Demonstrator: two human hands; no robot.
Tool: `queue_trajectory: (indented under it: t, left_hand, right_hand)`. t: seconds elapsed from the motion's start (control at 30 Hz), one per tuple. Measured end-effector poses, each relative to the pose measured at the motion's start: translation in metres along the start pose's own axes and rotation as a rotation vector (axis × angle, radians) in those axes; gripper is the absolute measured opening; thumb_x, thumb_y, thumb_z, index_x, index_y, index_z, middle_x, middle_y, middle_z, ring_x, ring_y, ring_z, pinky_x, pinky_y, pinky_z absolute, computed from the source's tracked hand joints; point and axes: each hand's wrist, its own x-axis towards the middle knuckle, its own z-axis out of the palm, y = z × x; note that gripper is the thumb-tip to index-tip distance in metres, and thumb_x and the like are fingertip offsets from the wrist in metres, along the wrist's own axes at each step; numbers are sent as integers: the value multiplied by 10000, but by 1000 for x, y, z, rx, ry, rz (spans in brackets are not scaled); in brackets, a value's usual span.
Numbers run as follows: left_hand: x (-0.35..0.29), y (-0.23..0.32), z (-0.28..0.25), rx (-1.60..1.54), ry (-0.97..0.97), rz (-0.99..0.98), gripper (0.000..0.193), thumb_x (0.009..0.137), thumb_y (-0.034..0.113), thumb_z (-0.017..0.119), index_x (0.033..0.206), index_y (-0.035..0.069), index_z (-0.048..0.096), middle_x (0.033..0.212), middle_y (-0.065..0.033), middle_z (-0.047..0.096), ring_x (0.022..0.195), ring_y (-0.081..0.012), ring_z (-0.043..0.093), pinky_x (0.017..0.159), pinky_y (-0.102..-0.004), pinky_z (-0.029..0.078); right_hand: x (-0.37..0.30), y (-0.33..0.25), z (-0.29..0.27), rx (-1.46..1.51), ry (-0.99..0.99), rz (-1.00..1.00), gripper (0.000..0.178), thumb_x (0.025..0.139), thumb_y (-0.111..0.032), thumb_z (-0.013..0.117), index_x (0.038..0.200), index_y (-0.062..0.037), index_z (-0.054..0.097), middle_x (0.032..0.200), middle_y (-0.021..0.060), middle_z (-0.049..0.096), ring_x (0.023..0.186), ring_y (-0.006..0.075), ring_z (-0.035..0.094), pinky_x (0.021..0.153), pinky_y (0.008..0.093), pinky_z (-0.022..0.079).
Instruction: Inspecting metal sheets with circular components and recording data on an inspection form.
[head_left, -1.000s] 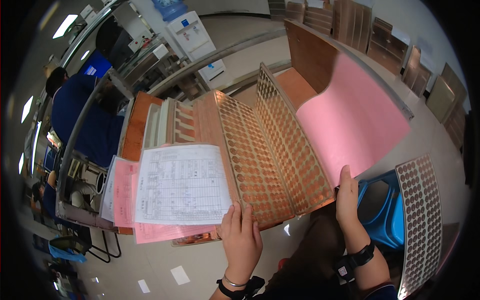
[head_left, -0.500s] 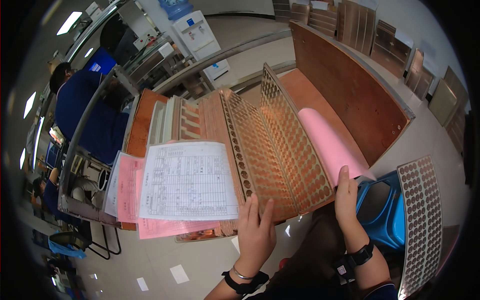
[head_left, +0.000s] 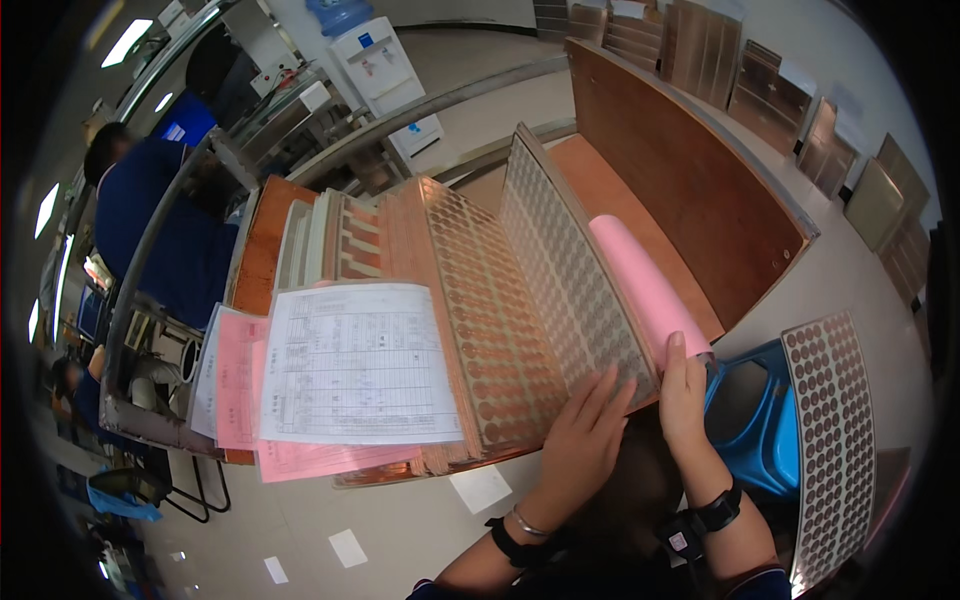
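Observation:
Thin panels patterned with rows of round discs stand in a tilted stack, parted like a book. The left panel [head_left: 495, 320] shows a coppery face; the right panel [head_left: 570, 260] leans back to the right with a greyer face. My left hand [head_left: 588, 435] lies with outstretched fingers on the right panel's near lower edge. At that panel's near right corner is my right hand [head_left: 684, 395], its fingers extended upward beside a curled pink sheet [head_left: 640, 275]. The right fingers look straight, resting against the outer side; part of their contact is hidden.
Printed white paper [head_left: 360, 360] covers the left panels, with pink sheets [head_left: 240, 380] below. A wooden board [head_left: 690, 170] bounds the rack's right side. A disc-patterned panel [head_left: 830, 430] leans by a blue stool [head_left: 765, 420]. A person [head_left: 165, 220] sits beyond the metal frame at left.
My left hand has moved right, from the left panels' edge to the right leaning panel. A panel has swung over to the right, exposing a coppery face at left. My right hand stays at the corner.

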Motion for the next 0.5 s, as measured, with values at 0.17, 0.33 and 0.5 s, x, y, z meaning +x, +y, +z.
queue_trajectory:
  t: [0.17,0.33,0.5]
  left_hand:
    - [-28,-6,-37,55,-2,-69,432,745,-17,610,1172,40,569,1181,-160,552,1109,-350,513,936,-412,418]
    - [-44,-13,-85,482,102,-236,332,749,-29,612,1075,30,614,1128,-126,580,1101,-349,513,920,-422,418]
    - [-56,-20,-97,597,80,-251,274,770,3,620,1044,11,625,1107,-124,592,1099,-352,507,910,-428,420]
  right_hand:
    - [5,9,-2,-69,63,-21,604,985,-369,352,621,89,503,528,210,472,505,254,461,550,417,368]
    - [2,12,-1,-87,65,-35,570,979,-339,385,632,94,518,537,227,495,500,289,469,548,417,375]
    - [-1,2,2,-102,62,-109,546,976,-321,398,648,90,545,543,231,514,504,321,514,540,424,387]
